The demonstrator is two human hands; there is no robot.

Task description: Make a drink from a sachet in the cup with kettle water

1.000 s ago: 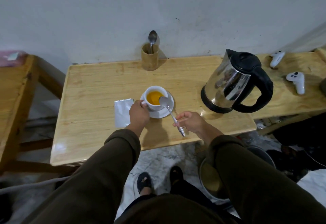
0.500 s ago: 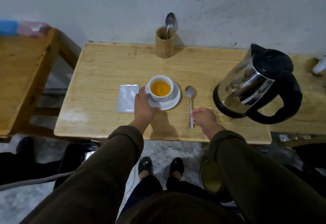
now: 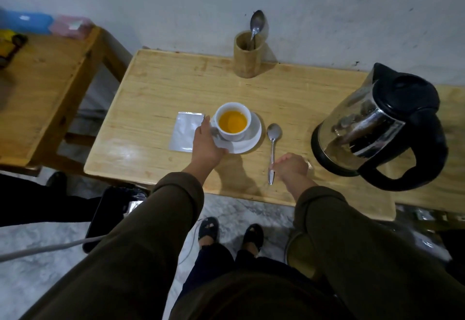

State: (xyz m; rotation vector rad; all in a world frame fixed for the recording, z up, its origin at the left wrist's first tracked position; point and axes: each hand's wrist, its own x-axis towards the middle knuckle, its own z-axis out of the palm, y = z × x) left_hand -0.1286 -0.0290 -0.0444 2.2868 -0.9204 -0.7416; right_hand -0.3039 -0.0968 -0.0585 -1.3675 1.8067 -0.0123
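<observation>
A white cup [image 3: 235,135] of orange drink stands on a white saucer [image 3: 254,140] in the middle of the wooden table [image 3: 156,85]. My left hand [image 3: 205,147] grips the cup at its handle and touches the saucer's left rim. A flat silver sachet [image 3: 185,132] lies just left of that hand. A metal spoon [image 3: 272,148] lies flat on the table right of the saucer, bowl pointing away from me. My right hand [image 3: 292,167] sits curled at the spoon's handle, fingertips against it; whether it grips the spoon is unclear. The steel-and-black kettle [image 3: 377,128] stands at the right.
A wooden holder [image 3: 247,55] with another spoon [image 3: 257,24] stands at the table's back edge by the wall. A second wooden table [image 3: 37,88] stands at the left with coloured items on it. Below are my feet, a black case and a cable on the floor.
The spoon went from resting on the saucer to lying flat on the table right of it. My right hand lowered with it. My left hand stayed on the cup.
</observation>
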